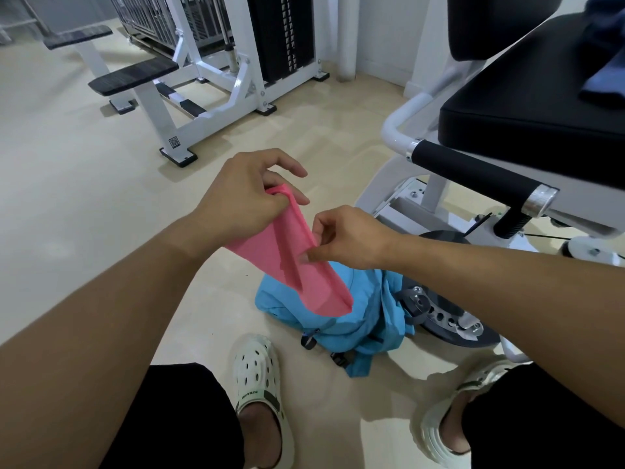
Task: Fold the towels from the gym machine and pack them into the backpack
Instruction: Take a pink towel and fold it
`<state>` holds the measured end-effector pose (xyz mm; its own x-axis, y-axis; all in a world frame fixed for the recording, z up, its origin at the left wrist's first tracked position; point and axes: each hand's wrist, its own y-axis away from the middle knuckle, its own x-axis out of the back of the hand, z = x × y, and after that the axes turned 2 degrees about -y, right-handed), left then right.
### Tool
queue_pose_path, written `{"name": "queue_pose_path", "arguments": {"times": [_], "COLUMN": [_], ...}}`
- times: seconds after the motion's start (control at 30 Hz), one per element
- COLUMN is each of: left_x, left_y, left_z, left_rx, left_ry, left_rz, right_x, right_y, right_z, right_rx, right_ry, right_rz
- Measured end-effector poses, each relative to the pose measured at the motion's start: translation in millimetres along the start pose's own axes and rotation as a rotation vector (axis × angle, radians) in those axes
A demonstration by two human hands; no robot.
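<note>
Nearest the lens, two bare forearms reached in from the lower corners of the frame, above black trousers and pale clogs [258,380] on the cream floor [67,170]. Largest of the fixtures, a white gym machine [402,120] with a black padded seat [527,96] filled the upper right, a blue towel [605,79] lying on the seat at the right edge; a black foam-covered handle [473,170] jutted out below the seat. A second white machine with black pads and a weight stack [280,35] stood at upper left and top centre. On the floor at centre, just below the hands, sat a light blue backpack [365,319], slumped against the base of the near machine. In front of it hung a pink towel [294,258], folded into a narrow strip and running from centre frame down toward the lower right, its lower end overlapping the backpack in the picture. The left hand [243,198] pinched the strip's upper end, bunched between thumb and curled fingers, with the index finger extended above it. The right hand [348,238] pinched the towel's right edge midway down between thumb and fingertips [306,256], the other fingers curled in.
</note>
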<state>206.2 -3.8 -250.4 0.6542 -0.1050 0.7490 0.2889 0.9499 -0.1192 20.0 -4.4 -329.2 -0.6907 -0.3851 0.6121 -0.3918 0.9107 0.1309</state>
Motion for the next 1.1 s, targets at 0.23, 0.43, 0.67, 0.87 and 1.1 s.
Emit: {"name": "queue_pose_path", "arguments": {"times": [0.23,0.43,0.67,0.87,1.1], "left_x": [3.1,10.9,16.0,22.8,16.3], "left_y": [-2.6,-3.9,-9.5,-14.6,-18.8], "left_z": [-4.7,-12.8,-50.7,-76.6,-93.2], "left_rx": [0.098,0.143,0.303,0.458,0.435], "left_ry": [0.080,0.202,0.282,0.383,0.264], "left_rz": [0.057,0.109,0.192,0.350,0.323], "right_x": [7.6,15.7,24.9,29.2,23.1], "right_y": [-7.8,-9.5,-5.6,-3.3,-7.4], "right_z": [10.7,33.2,59.0,70.8,62.2], "right_rx": [-0.029,-0.129,-0.245,-0.235,-0.141], "right_ry": [-0.001,0.193,0.247,0.260,-0.027], "right_rz": [0.090,-0.008,-0.031,-0.083,0.054]}}
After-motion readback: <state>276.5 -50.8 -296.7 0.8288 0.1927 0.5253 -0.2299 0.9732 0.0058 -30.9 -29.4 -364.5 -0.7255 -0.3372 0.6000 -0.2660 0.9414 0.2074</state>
